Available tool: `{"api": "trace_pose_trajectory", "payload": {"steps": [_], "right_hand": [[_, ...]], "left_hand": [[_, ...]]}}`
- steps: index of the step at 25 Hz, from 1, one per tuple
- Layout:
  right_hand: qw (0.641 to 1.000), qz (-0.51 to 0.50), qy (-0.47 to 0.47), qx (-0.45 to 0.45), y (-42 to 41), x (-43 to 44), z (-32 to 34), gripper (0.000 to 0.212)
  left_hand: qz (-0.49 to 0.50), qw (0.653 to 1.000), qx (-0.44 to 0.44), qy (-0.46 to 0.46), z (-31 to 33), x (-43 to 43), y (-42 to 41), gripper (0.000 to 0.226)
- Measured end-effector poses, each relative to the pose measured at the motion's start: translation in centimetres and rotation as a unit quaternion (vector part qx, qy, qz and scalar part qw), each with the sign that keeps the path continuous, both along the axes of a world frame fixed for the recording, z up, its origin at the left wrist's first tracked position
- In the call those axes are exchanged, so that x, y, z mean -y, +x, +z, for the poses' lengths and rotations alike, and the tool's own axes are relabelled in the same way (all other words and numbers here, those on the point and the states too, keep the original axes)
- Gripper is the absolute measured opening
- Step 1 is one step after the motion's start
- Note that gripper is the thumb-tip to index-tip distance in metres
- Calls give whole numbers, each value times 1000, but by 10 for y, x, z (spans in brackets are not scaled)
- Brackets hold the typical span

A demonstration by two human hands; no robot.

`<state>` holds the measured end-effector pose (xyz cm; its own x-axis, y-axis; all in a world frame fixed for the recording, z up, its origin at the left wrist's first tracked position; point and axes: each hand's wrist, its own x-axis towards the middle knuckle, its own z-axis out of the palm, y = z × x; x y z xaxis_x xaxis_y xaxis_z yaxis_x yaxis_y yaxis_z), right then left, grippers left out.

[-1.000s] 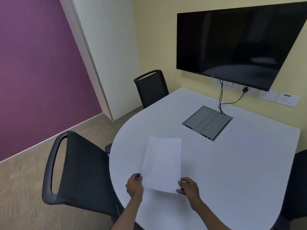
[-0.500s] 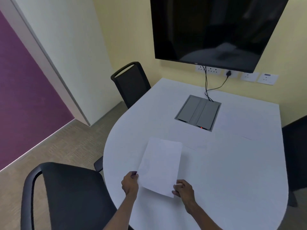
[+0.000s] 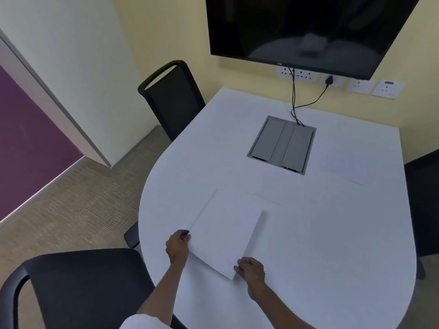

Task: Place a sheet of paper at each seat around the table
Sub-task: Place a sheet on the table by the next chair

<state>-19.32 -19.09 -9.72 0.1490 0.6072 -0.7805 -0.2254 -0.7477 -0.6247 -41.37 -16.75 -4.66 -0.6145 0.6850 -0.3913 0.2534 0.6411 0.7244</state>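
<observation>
A white sheet of paper lies low over the near left part of the white table, almost flat on it. My left hand pinches its near left edge and my right hand pinches its near right corner. Another sheet lies flat past it in the middle of the table, and a third sheet lies at the far right by the right-hand chair. Both are faint against the white top.
A black chair stands at my near left, another at the far left side, and a third at the right edge. A grey cable box is set in the table's middle, with cables up to wall sockets under a screen.
The sheet in my hands has come down from a raised tilt to nearly flat on the table. My view has swung right and tipped down toward the table.
</observation>
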Motion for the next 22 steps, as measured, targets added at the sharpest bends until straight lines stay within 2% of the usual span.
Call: {"api": "trace_pose_trajectory", "payload": {"steps": [9, 13, 18, 22], "right_hand": [[999, -9, -47, 13, -23, -28, -20, 10], [998, -3, -57, 21, -30, -30, -27, 17], [997, -15, -71, 34, -39, -37, -32, 14], [993, 14, -83, 83, -41, -30, -39, 12]], "left_hand": [[5, 998, 7, -56, -25, -45, -17, 17], [-17, 997, -19, -70, -31, -60, -18, 17], [-27, 996, -28, -82, -42, -70, -24, 15], [-34, 995, -37, -81, -47, -71, -28, 13]]}}
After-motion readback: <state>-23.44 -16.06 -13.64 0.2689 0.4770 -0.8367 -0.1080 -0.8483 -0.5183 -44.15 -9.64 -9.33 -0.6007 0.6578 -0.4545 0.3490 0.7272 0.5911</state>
